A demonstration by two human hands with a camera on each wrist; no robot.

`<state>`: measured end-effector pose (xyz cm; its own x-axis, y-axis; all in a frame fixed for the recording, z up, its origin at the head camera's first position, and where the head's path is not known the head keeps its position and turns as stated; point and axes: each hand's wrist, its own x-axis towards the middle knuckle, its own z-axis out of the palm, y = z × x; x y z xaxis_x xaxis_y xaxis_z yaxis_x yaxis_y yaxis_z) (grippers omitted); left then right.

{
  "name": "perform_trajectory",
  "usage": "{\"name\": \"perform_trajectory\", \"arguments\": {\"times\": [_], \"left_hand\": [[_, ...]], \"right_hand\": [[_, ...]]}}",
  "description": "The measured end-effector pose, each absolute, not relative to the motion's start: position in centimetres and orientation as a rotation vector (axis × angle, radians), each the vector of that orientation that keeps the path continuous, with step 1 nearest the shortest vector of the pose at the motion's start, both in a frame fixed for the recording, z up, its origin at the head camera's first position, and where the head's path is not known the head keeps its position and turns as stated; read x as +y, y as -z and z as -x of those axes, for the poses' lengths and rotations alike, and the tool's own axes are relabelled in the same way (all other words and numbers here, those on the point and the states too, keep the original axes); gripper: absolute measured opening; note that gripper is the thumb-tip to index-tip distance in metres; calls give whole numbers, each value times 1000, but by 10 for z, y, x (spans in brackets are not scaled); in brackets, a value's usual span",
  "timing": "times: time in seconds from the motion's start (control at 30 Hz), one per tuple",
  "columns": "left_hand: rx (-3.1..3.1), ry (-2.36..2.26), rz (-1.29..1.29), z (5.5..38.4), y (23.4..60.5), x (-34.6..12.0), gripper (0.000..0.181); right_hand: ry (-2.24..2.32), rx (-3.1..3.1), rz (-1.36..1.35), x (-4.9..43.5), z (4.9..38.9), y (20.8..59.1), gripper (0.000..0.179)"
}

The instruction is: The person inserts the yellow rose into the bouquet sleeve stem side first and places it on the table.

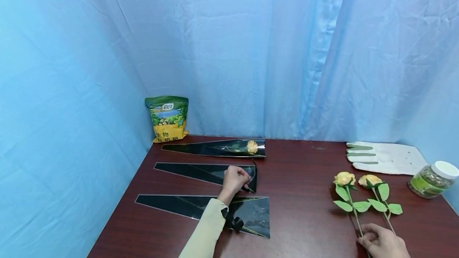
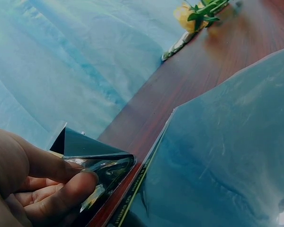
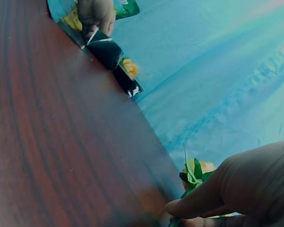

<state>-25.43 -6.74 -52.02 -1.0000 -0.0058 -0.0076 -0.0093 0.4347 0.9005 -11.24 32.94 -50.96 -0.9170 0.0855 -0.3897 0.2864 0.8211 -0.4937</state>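
My left hand (image 1: 236, 178) pinches the film at the wide end of the middle black-and-clear flower sleeve (image 1: 201, 171). In the left wrist view the sleeve's mouth (image 2: 104, 147) gapes beside thumb and forefinger. Over at the right, my right hand (image 1: 383, 242) holds the stem of a yellow artificial rose (image 1: 345, 179) between thumb and fingers. A second yellow rose (image 1: 370, 181) lies just right of it, its lower stem hidden behind that hand. Closer to me, under the left forearm, another flat sleeve (image 1: 252, 212) lies on the table.
At the back, a sleeve (image 1: 211, 148) contains a yellow rose (image 1: 252, 147). A green-and-yellow bag (image 1: 167, 118) stands at the back left corner. A white glove (image 1: 394, 158) lies at the back right, near a white-lidded jar (image 1: 432, 180). Blue curtains (image 1: 229, 51) border the brown table (image 1: 297, 194).
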Motion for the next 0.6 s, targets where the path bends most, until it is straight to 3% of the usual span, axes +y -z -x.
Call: {"name": "perform_trajectory", "arguments": {"times": [0.6], "left_hand": [[2639,-1675,10,256,521,-68,17]], "right_hand": [[1472,2335,-447,321,121,475,61]]}}
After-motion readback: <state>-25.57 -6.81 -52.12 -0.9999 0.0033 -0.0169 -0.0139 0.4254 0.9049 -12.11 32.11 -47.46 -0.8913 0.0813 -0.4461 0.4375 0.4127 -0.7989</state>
